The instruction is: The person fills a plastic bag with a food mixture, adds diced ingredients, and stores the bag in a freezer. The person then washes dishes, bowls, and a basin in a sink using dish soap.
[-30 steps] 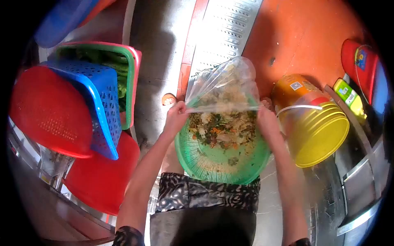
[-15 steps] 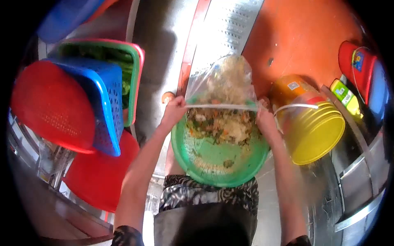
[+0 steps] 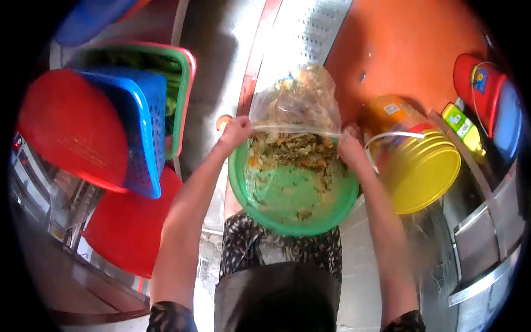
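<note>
A clear plastic bag (image 3: 296, 108) with mixed food scraps in it lies over the far part of a round green basin (image 3: 293, 224). My left hand (image 3: 238, 130) is closed on the left end of the bag's rim. The right end of that rim is pinched in my right hand (image 3: 349, 145), so the edge stretches taut between them. Brown, green and orange scraps (image 3: 298, 152) heap in the basin just below the rim. Smaller bits cling to its near floor. The basin sits above my patterned clothing, and its far side is hidden by the bag.
At left, a red colander (image 3: 72, 133) leans on a blue basket (image 3: 150, 110), beside a green basket (image 3: 185, 99) with leafy greens. A yellow bucket (image 3: 426, 177) lies tipped at right, near a yellow-green bottle (image 3: 464, 127). A perforated metal strip (image 3: 312, 27) runs ahead.
Both hands and the bag have risen slightly in view, along with the basin. Scraps have shifted: the pale clump near the basin's middle no longer shows, and darker bits lie there.
</note>
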Motion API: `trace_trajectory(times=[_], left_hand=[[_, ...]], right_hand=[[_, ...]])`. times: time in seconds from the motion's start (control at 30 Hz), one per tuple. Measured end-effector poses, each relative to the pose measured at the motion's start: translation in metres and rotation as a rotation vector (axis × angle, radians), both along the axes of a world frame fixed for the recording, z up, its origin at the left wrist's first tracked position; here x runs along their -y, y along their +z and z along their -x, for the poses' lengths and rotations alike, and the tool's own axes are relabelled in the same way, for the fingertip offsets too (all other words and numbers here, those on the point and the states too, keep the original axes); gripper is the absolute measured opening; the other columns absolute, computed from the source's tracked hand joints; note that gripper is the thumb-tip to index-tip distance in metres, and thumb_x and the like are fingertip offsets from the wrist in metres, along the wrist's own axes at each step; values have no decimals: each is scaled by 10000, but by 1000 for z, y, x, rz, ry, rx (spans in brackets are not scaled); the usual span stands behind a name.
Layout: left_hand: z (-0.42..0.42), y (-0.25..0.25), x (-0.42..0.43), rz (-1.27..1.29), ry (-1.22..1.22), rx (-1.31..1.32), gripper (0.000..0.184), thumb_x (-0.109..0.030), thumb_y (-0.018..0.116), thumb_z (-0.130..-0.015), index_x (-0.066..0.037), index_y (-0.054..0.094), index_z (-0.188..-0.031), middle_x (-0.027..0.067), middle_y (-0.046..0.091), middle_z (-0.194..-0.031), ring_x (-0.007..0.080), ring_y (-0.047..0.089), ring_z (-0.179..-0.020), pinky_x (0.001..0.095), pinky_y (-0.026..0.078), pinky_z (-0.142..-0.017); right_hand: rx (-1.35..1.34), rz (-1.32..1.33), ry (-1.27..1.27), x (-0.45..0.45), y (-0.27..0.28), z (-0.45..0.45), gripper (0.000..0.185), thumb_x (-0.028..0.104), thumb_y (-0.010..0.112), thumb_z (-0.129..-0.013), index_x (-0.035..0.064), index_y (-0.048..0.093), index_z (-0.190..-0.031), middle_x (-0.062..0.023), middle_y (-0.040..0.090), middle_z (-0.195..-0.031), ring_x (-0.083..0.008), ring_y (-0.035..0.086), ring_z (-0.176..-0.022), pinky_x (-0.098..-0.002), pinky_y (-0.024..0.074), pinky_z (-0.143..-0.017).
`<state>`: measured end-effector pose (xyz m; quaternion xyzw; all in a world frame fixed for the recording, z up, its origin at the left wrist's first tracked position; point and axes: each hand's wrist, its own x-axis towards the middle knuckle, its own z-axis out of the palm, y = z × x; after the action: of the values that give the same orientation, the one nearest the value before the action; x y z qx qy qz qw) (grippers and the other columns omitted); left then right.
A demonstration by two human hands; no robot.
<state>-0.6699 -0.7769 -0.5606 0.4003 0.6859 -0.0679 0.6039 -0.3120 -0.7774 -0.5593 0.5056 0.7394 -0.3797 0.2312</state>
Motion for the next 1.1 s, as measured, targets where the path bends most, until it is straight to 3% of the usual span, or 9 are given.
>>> trace_trajectory(times=[0.23,0.3,0.5,0.53,0.57,0.6,0.67,0.77,1.1], left_hand=[[2,-5,-22,30,-18,-23,270,-177,686,-693,-55,451,-639,47,467,-575,108,432,-579,292,407,-549],[9,-13,-28,19,-13,-11,274,-171,688,-693,-59,446,-632,32,456,-571,102,430,-581,288,400,-543],[15,-5,-15,5,21,-35,269,-160,685,-697,-70,444,-617,10,439,-555,93,415,-546,280,385,-517],[14,-5,-13,30,3,-45,249,-150,682,-693,-70,456,-623,7,446,-557,93,418,-543,281,391,-521],[15,-9,-21,21,-15,-59,229,-141,678,-689,-70,469,-628,5,453,-560,94,422,-541,282,396,-525],[17,-15,-15,-143,12,-18,181,-126,667,-684,-71,498,-648,34,470,-573,98,436,-553,293,403,-534],[22,0,-33,-113,-35,-49,179,-145,674,-696,-60,518,-673,111,493,-600,123,449,-556,317,418,-548],[18,8,-21,-37,-36,-42,213,-165,688,-700,-57,508,-666,110,486,-592,125,441,-557,320,420,-551],[17,48,-77,24,-139,0,265,-246,678,-717,-63,502,-641,43,495,-588,108,438,-576,307,409,-550]], right_hand=[[-22,161,42,-23,-14,3,204,79,425,-757,-54,579,-755,-256,579,-711,-422,581,-731,-481,468,-631],[-46,-78,-118,-15,-6,-3,189,70,437,-745,-54,579,-753,-232,567,-652,-419,577,-716,-475,470,-633],[-18,132,-274,-32,17,8,179,66,459,-736,-66,581,-744,-249,561,-696,-418,555,-642,-461,470,-631],[95,49,318,-23,4,6,185,44,438,-746,-65,587,-730,-234,561,-659,-405,562,-637,-456,474,-625],[97,44,316,-15,5,6,185,44,438,-746,-65,587,-730,-234,561,-659,-405,562,-637,-456,474,-625],[63,-117,71,-15,4,7,185,35,434,-740,-58,592,-717,-216,555,-614,-393,568,-631,-451,477,-614],[40,145,-289,-51,33,17,185,28,435,-733,-56,595,-694,-220,558,-589,-373,588,-610,-435,485,-572],[-43,102,-56,-54,42,21,187,27,430,-734,-57,593,-697,-244,566,-616,-382,593,-602,-433,493,-565],[122,305,-88,-84,56,1,180,68,481,-727,-37,611,-658,-259,596,-783,-376,610,-723,-455,492,-638]])
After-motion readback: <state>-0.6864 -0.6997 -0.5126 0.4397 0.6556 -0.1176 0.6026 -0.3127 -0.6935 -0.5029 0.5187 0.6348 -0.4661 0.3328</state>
